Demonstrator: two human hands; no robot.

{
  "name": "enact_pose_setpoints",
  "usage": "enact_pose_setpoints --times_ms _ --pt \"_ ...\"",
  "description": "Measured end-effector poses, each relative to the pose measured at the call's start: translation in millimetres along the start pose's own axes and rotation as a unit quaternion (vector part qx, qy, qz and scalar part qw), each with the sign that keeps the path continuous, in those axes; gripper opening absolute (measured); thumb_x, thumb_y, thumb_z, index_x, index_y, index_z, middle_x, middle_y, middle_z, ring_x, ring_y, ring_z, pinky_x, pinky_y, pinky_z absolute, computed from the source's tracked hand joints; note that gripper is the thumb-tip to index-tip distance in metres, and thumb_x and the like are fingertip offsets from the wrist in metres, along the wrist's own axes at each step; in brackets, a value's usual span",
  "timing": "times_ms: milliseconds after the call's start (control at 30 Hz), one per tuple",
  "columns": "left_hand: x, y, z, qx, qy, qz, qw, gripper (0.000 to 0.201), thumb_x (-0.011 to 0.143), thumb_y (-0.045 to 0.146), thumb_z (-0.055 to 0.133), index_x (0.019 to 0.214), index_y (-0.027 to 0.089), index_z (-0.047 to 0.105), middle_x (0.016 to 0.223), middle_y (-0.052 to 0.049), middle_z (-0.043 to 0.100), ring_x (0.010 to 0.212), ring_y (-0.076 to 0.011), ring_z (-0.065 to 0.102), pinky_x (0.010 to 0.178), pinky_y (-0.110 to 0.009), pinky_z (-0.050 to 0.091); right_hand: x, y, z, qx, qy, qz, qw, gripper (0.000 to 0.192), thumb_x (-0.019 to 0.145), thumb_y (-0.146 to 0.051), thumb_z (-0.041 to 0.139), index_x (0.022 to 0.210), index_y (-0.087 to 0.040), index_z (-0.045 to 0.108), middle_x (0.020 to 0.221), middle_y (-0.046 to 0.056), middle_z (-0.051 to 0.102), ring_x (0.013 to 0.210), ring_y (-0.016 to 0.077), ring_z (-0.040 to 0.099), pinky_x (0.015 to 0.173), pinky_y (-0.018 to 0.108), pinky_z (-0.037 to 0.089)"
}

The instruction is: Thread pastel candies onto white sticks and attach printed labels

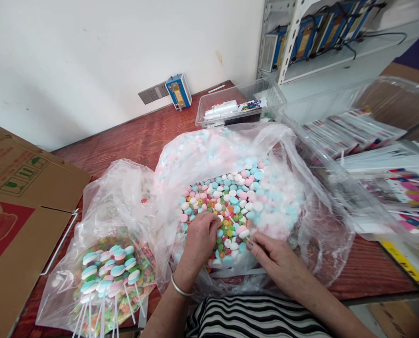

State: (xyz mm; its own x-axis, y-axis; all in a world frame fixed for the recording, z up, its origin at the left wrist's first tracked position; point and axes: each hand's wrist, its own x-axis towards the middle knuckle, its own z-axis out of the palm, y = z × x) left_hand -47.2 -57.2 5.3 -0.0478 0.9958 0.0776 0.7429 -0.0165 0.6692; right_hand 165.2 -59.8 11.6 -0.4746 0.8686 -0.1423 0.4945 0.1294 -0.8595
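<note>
1. Table (121, 141), red-brown wood; bears all stock I log from my remote feed.
2. Cardboard box (54, 188), nine o'clock; set aside, I judge, to free the working spot.
3. Clear bin (331, 183) of printed packets, toward three o'clock.
4. Large bag (313, 220), clear film, centre; its mouth lies open toward six o'clock, probably so both hands can reach in.
5. Smaller bag (118, 188), eight o'clock, holding gummy sweets; finished-looking lollipops (109, 272) lie atop, sticks toward six, likely for easy gripping.
6. Clear tray (275, 94), twelve o'clock.
7. Blue device (178, 91), eleven o'clock, against the wall.
8. Left hand (200, 234): fingers narrow, tips down at the candies; I cannot tell whether they hold one.
9. Right hand (280, 258): thumb and forefinger pinch a stick candy (244, 233) by its thin end, presumably keeping its head clear.
10. Loose candies (227, 192), pastel and mixed, inside the large bag, beneath both hands.
</note>
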Motion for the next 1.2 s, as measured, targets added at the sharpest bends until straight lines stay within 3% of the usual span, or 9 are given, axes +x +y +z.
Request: enact_pose_setpoints --times_ms 67,200,333,467,700,800,933,1067,1200 --pt "0.3 0.6 -0.1 -0.114 0.008 -0.074 0.991 0.008 0.086 0.024 0.058 0.082 0.02 0.064 0.074 0.0 0.064 0.066 -0.0146 0.06 0.062 -0.026 0.048 -1.7 -1.8 2.6 -0.01 -0.018 0.001 1.0 0.03 0.096 -0.03 0.042 0.067 -0.022 0.046 0.062 -0.004 0.054 0.058 0.0145 0.05 0.054 0.025 0.032" --pt "0.7 2.5 -0.3 -0.309 -0.032 -0.187 0.932 0.018 0.081 0.035 0.065 0.084 0.018 0.062 0.063 0.004 0.06 0.04 -0.0064 0.044 0.04 -0.02 0.035 -3.1 -5.0 6.0 -0.016 -0.037 0.007 0.999 0.029 0.096 -0.029 0.042 0.069 -0.021 0.048 0.063 -0.003 0.055 0.06 0.0143 0.052 0.055 0.024 0.032" --pt "1.0 5.6 -0.8 -0.375 -0.045 -0.214 0.901 0.027 0.075 0.038 0.072 0.085 0.016 0.062 0.063 0.003 0.061 0.037 -0.0031 0.037 0.035 -0.017 0.03 -2.3 -5.0 6.5 -0.021 -0.041 0.013 0.999 0.029 0.097 -0.028 0.041 0.069 -0.021 0.048 0.064 -0.003 0.055 0.06 0.0138 0.051 0.055 0.024 0.032" --pt "0.8 11.9 -1.1 -0.402 -0.058 -0.204 0.891 0.026 0.072 0.036 0.076 0.08 0.015 0.063 0.062 0.003 0.061 0.045 -0.0046 0.045 0.043 -0.016 0.037 -1.2 -2.9 9.1 -0.026 -0.045 0.021 0.998 0.029 0.097 -0.028 0.04 0.07 -0.021 0.049 0.065 -0.003 0.056 0.061 0.0144 0.052 0.056 0.025 0.031" --pt "-3.3 19.3 2.2 -0.359 -0.1 -0.147 0.916 0.018 0.081 0.033 0.068 0.085 0.016 0.069 0.074 -0.002 0.068 0.066 -0.0127 0.063 0.061 -0.022 0.049 0.6 1.6 10.2 0.015 -0.015 0.011 1.0 0.029 0.098 -0.031 0.037 0.077 -0.021 0.054 0.067 -0.002 0.054 0.06 0.015 0.049 0.055 0.025 0.033" --pt "-1.5 17.0 0.3 -0.308 -0.047 -0.132 0.941 0.018 0.088 0.033 0.058 0.094 0.018 0.068 0.081 -0.003 0.07 0.071 -0.0157 0.066 0.066 -0.027 0.052 0.1 4.5 2.6 0.053 0.029 0.0 0.998 0.031 0.099 -0.036 0.037 0.078 -0.021 0.055 0.067 -0.002 0.053 0.059 0.0147 0.048 0.055 0.025 0.034" --pt "4.9 15.7 1.7 -0.116 0.01 -0.012 0.993 0.011 0.088 0.02 0.059 0.09 0.021 0.069 0.087 -0.002 0.07 0.083 -0.0163 0.064 0.077 -0.028 0.049 -2.3 9.2 -9.7 0.079 0.079 0.027 0.993 0.033 0.098 -0.041 0.038 0.079 -0.021 0.055 0.059 -0.005 0.045 0.053 0.0138 0.043 0.05 0.024 0.033" --pt "12.8 20.8 14.0 -0.005 -0.016 0.088 0.996 0.014 0.089 0.016 0.058 0.092 0.021 0.071 0.09 -0.004 0.068 0.09 -0.0187 0.061 0.081 -0.031 0.048 -4.0 11.7 -15.4 0.075 0.086 0.049 0.992 0.033 0.097 -0.042 0.038 0.083 -0.021 0.058 0.054 -0.007 0.039 0.047 0.013 0.038 0.045 0.024 0.029" --pt "19.0 26.8 25.8 0.07 -0.069 0.139 0.985 0.016 0.09 0.015 0.057 0.088 0.02 0.072 0.086 -0.006 0.066 0.088 -0.0206 0.058 0.079 -0.033 0.046 -4.1 11.0 -16.2 0.047 0.087 0.035 0.995 0.035 0.096 -0.041 0.038 0.076 -0.02 0.058 0.056 -0.005 0.041 0.05 0.0134 0.04 0.047 0.025 0.03"
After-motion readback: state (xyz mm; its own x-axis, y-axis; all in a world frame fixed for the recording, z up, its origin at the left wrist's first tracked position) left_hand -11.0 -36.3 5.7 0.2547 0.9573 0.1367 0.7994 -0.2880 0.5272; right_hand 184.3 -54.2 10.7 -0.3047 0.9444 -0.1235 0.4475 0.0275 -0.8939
